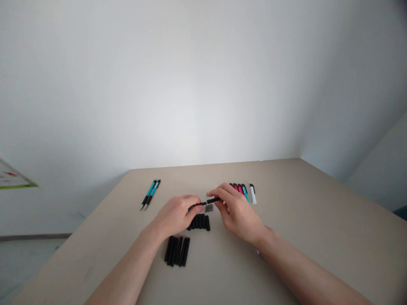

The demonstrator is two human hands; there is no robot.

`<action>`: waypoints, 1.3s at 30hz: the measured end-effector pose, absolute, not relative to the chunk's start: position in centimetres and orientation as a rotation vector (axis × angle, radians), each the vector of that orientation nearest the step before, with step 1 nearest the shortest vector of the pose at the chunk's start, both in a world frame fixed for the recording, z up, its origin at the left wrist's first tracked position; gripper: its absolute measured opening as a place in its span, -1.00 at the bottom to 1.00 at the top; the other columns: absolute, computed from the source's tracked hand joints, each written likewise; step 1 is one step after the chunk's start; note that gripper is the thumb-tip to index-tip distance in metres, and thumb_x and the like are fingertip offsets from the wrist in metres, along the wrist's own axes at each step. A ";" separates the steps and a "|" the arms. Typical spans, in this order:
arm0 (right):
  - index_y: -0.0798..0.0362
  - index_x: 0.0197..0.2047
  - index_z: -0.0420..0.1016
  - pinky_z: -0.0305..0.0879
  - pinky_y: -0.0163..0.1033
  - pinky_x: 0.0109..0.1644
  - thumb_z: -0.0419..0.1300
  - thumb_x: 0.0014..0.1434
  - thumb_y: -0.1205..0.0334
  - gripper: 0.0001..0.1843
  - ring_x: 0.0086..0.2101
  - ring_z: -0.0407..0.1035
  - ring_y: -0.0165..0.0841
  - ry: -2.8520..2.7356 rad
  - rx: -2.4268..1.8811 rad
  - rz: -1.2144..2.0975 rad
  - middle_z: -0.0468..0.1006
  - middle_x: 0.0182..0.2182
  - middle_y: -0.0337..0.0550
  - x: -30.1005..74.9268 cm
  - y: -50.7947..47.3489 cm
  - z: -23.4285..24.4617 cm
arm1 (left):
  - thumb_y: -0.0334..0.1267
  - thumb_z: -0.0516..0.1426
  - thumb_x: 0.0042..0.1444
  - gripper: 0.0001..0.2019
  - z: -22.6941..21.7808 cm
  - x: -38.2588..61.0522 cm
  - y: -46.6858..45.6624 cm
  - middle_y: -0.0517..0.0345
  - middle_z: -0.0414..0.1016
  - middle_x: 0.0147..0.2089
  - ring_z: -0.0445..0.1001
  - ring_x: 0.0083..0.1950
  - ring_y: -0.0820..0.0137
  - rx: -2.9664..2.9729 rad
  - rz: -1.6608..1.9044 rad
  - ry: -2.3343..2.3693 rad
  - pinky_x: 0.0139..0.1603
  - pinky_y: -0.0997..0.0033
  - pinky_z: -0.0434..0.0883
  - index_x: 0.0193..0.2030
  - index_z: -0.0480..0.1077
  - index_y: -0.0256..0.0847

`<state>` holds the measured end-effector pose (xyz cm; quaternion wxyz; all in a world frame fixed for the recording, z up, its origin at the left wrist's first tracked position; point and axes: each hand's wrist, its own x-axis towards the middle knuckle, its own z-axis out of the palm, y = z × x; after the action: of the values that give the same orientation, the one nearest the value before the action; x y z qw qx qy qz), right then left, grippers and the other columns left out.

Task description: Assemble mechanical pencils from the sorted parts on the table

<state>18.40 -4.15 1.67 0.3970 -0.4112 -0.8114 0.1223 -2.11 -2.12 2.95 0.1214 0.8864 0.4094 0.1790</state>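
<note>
My left hand (182,212) pinches a slim black pen barrel (202,203), most of it hidden by the fingers. A short black pen grip (211,201) is closed between the fingertips of my right hand (233,209). The two parts point at each other end to end, with a small gap between them. Just below the fingertips lies a little cluster of grey springs or metal pieces (209,208), too small to tell. Nearer to me, a row of short black grips (200,222) is partly covered by my left hand.
Several longer black barrels (177,251) lie at the front left. Two blue and black pens (150,195) rest at the back left. Behind my right hand are pink and blue pen upper parts (241,189) and a white one (252,194). Small pieces (260,254) show beside my right forearm.
</note>
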 end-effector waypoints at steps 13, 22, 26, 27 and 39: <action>0.06 -0.14 0.39 0.31 -0.25 -0.16 0.02 0.08 0.57 -0.66 -0.23 0.36 -0.33 -2.038 -0.983 0.337 0.45 -0.22 -0.09 18.5 -4.4 2.1 | -0.16 0.02 0.25 -0.85 2.9 -2.1 -2.2 0.19 0.51 -0.30 0.46 -0.29 0.37 2.550 0.514 1.222 -0.28 0.47 0.29 -0.19 0.37 -0.11; 0.06 -0.17 0.37 0.30 -0.28 -0.18 0.04 0.09 0.58 -0.70 -0.24 0.36 -0.35 -2.055 -0.964 0.358 0.45 -0.24 -0.11 18.3 -4.5 2.1 | -0.17 0.00 0.28 -0.81 2.8 -1.9 -2.1 0.17 0.51 -0.30 0.45 -0.28 0.39 2.581 0.535 1.145 -0.24 0.47 0.30 -0.22 0.39 -0.15; 0.06 -0.16 0.38 0.30 -0.29 -0.20 0.06 0.11 0.55 -0.72 -0.26 0.37 -0.36 -2.065 -0.945 0.416 0.47 -0.27 -0.13 18.0 -4.6 2.0 | -0.18 0.05 0.24 -0.83 2.8 -1.9 -2.2 0.15 0.53 -0.18 0.48 -0.17 0.35 2.544 0.539 1.115 -0.14 0.43 0.34 -0.10 0.38 -0.13; 0.06 -0.15 0.38 0.31 -0.28 -0.20 0.07 0.12 0.54 -0.73 -0.26 0.37 -0.35 -2.066 -0.943 0.429 0.48 -0.27 -0.13 17.9 -4.6 2.0 | -0.18 0.06 0.24 -0.83 2.8 -1.9 -2.2 0.15 0.54 -0.16 0.48 -0.15 0.34 2.540 0.538 1.102 -0.12 0.42 0.34 -0.08 0.38 -0.12; 0.07 -0.11 0.40 0.29 -0.24 -0.19 0.03 0.12 0.48 -0.71 -0.28 0.39 -0.32 -1.937 -1.120 0.275 0.50 -0.29 -0.10 18.6 -4.2 1.9 | -0.23 -0.04 0.29 -0.81 3.1 -1.9 -2.4 0.15 0.49 -0.31 0.43 -0.32 0.39 2.596 0.545 1.114 -0.30 0.47 0.27 -0.21 0.38 -0.16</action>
<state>18.59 -4.20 1.89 0.4292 -0.4488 -0.7761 0.1102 -1.85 -2.43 3.12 0.1322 0.8944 0.3837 0.1879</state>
